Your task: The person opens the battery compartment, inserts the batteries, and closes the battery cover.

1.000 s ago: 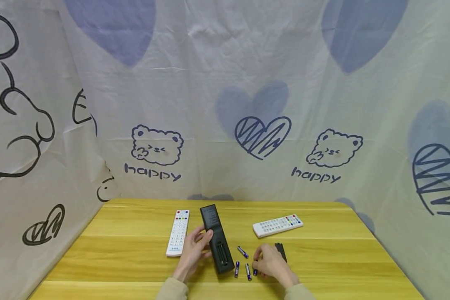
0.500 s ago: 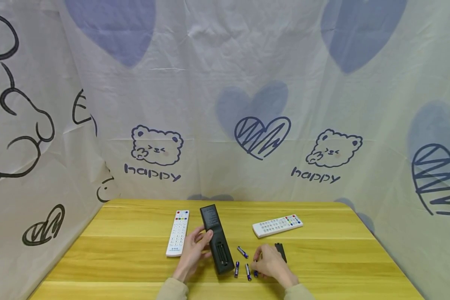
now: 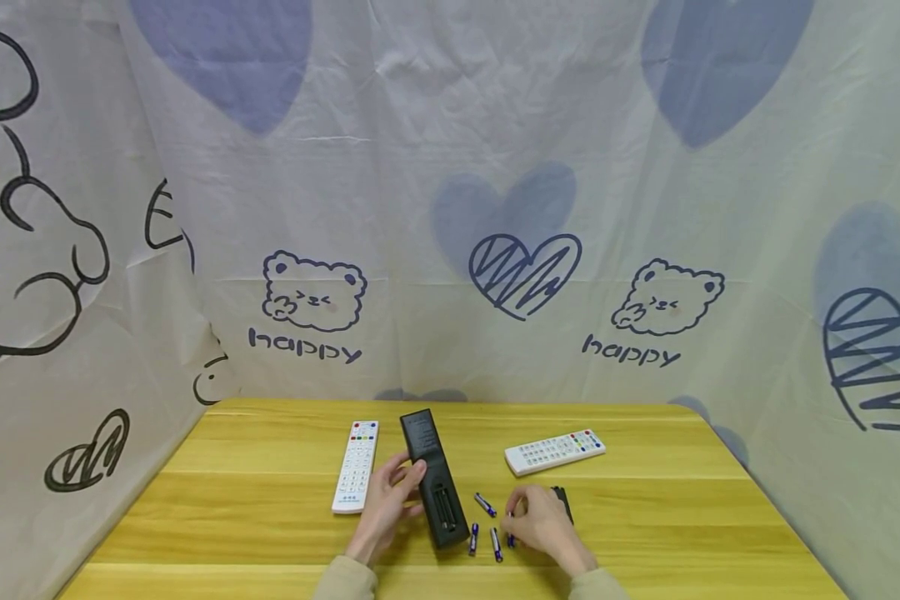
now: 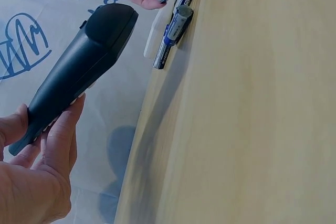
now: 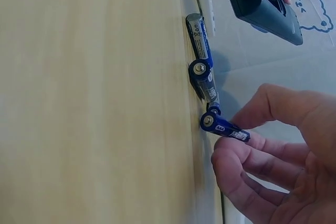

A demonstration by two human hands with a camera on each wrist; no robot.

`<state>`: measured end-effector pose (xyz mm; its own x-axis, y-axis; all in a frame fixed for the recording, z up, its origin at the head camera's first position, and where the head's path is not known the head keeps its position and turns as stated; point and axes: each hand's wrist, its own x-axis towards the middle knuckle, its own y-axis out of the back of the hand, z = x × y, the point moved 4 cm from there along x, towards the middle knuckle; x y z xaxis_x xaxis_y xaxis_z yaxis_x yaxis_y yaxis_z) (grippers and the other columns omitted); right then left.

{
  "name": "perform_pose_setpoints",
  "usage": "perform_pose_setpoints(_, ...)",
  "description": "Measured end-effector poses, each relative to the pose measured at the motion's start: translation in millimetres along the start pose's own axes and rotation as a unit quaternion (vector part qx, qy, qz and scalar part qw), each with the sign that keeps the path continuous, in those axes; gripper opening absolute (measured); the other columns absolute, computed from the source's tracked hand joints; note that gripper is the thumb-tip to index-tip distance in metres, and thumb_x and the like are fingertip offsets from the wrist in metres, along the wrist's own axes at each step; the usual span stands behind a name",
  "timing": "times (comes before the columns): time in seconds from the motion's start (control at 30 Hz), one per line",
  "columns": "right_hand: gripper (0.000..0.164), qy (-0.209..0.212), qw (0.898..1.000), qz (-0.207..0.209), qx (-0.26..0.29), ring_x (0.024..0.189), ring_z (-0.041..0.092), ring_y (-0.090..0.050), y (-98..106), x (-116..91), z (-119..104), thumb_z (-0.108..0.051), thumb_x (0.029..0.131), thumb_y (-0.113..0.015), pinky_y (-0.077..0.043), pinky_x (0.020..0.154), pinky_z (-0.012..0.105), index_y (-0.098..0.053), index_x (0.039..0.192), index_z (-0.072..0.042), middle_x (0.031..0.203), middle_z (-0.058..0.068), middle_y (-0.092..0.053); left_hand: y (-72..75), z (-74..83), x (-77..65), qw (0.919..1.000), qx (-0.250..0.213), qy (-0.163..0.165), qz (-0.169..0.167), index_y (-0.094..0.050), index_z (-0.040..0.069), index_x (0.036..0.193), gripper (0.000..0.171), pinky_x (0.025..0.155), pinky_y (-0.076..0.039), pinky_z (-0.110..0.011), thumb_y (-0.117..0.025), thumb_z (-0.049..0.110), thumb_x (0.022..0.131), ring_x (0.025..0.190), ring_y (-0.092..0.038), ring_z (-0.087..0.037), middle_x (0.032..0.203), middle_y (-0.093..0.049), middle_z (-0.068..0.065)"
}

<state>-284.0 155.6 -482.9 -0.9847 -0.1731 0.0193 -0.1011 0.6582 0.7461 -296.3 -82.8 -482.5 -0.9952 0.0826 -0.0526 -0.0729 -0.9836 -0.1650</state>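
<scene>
My left hand [image 3: 385,500] grips a black remote control [image 3: 424,442] tilted above the table, its back facing up. The battery compartment [image 3: 444,507] in its lower end lies uncovered. In the left wrist view, the thumb and fingers wrap the narrow end of the remote. My right hand [image 3: 543,525] pinches a blue and silver battery [image 5: 227,128] between thumb and fingertips, close over the tabletop. Three more batteries lie between the hands: one farther back [image 3: 485,503], one by the remote's end [image 3: 473,539], and one [image 3: 497,544] beside the right fingertips.
A black battery cover [image 3: 562,502] lies behind the right hand, partly hidden by it. One white remote [image 3: 356,467] rests left of the left hand, another [image 3: 555,452] at the back right. A printed cloth [image 3: 420,208] hangs around the wooden table [image 3: 667,500].
My right fingertips have shifted slightly and the pinched battery has come up a little. The left hand and the black remote control stay where they were.
</scene>
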Motion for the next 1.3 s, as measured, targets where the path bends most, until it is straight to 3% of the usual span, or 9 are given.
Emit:
perform_pose_setpoints(0.2,0.011,0.011,1.0,0.026,-0.005,0.053,0.008,-0.051,5.2,-1.9,-2.5,-0.009,0.077,-0.075,-0.038,0.049,0.02,-0.066,0.083,-0.01,0.061,-0.005,-0.06,-0.4,0.4,-0.6,1.0,-0.002,-0.002,-0.002,-0.041,-0.001,0.149,0.058,0.068,-0.06,-0.025,-0.06,0.027,0.102,0.08,-0.069,-0.011,0.108,-0.069,-0.005)
perform_pose_setpoints(0.53,0.017,0.013,0.997,0.004,0.072,0.058,0.01,-0.059,6.7,-0.5,-2.2,-0.009,0.082,-0.072,-0.046,0.051,0.022,-0.068,0.098,-0.004,0.071,0.0,-0.069,-0.5,0.4,-0.4,1.0,-0.004,-0.001,-0.002,-0.042,-0.001,0.149,0.057,0.067,-0.06,-0.025,-0.061,0.027,0.102,0.079,-0.069,-0.011,0.105,-0.069,-0.003)
perform_pose_setpoints(0.7,0.019,0.035,0.994,0.02,0.104,0.065,0.009,-0.059,8.2,2.6,-5.8,-0.01,0.083,-0.07,-0.047,0.06,0.021,-0.068,0.101,-0.004,0.077,0.001,-0.071,-0.6,0.0,0.2,0.9999,-0.012,-0.004,-0.006,-0.042,-0.001,0.149,0.057,0.07,-0.061,-0.026,-0.06,0.026,0.102,0.081,-0.07,-0.011,0.107,-0.069,-0.004)
perform_pose_setpoints(0.8,0.021,0.051,0.987,0.027,0.147,0.07,0.014,-0.065,8.7,3.6,-9.2,-0.005,0.084,-0.066,-0.057,0.063,0.024,-0.065,0.105,0.0,0.085,0.009,-0.071,-0.6,-0.2,0.0,0.9997,-0.021,-0.005,-0.01,-0.041,-0.002,0.149,0.058,0.072,-0.062,-0.027,-0.06,0.026,0.102,0.082,-0.07,-0.011,0.107,-0.069,-0.003)
perform_pose_setpoints(0.97,0.032,0.082,0.966,-0.027,0.242,0.076,0.033,-0.073,5.5,4.1,-14.4,0.002,0.093,-0.06,-0.065,0.068,0.037,-0.053,0.124,0.01,0.103,0.032,-0.064,-0.8,0.6,-0.1,0.9995,-0.029,-0.005,-0.011,-0.04,-0.002,0.149,0.057,0.071,-0.062,-0.027,-0.06,0.026,0.102,0.081,-0.069,-0.01,0.104,-0.069,0.0)
perform_pose_setpoints(1.03,0.034,0.105,0.966,-0.037,0.234,0.078,0.031,-0.073,4.6,3.9,-17.0,0.001,0.096,-0.06,-0.065,0.068,0.034,-0.051,0.128,0.009,0.106,0.033,-0.065,-0.9,0.7,0.3,0.9995,-0.03,-0.005,-0.01,-0.041,-0.002,0.149,0.057,0.071,-0.062,-0.027,-0.06,0.025,0.102,0.08,-0.069,-0.01,0.103,-0.069,0.001)
perform_pose_setpoints(1.13,0.031,0.138,0.97,-0.02,0.197,0.082,0.028,-0.071,4.3,3.9,-20.5,0.001,0.097,-0.058,-0.062,0.068,0.026,-0.054,0.127,0.007,0.107,0.028,-0.07,-1.2,0.4,0.3,0.9994,-0.033,-0.005,-0.01,-0.041,-0.002,0.148,0.057,0.071,-0.062,-0.027,-0.06,0.025,0.102,0.08,-0.069,-0.01,0.104,-0.069,0.001)
perform_pose_setpoints(1.3,0.03,0.169,0.973,-0.005,0.154,0.102,0.03,-0.071,3.8,1.7,-24.6,0.003,0.097,-0.058,-0.059,0.087,0.02,-0.063,0.126,0.002,0.113,0.019,-0.073,-1.5,-0.3,0.0,0.9993,-0.036,-0.005,-0.012,-0.039,-0.003,0.149,0.058,0.071,-0.062,-0.027,-0.059,0.025,0.103,0.079,-0.069,-0.01,0.104,-0.07,0.001)
